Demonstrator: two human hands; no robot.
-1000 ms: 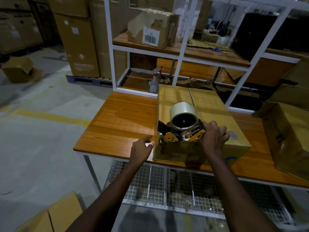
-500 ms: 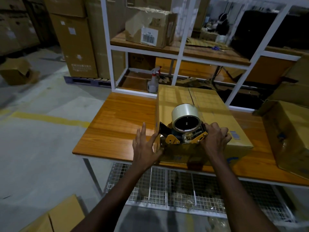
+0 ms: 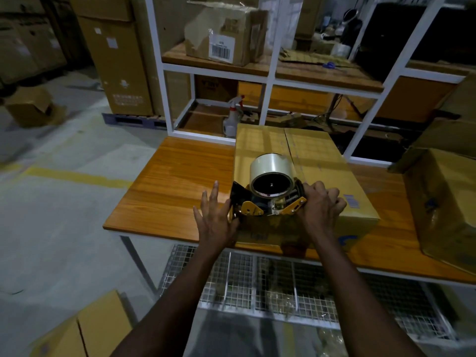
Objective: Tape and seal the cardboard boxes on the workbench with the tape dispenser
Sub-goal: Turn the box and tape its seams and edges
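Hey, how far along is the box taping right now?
Done: the front box has its flaps folded shut; its centre seam shows no tape. In hand: the right hand grips the tape dispenser at the box's near edge; the left hand, fingers straight, rests against the near-left corner. Left: taping that seam, then perhaps the right-hand box.

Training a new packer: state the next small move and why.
Probably run the tape dispenser along the centre seam of the box: the right hand grips it at the near edge, and the left hand lies flat at the near left corner.

Bare left hand [image 3: 215, 222], bare right hand [image 3: 320, 210], long bare forearms [image 3: 177, 289]
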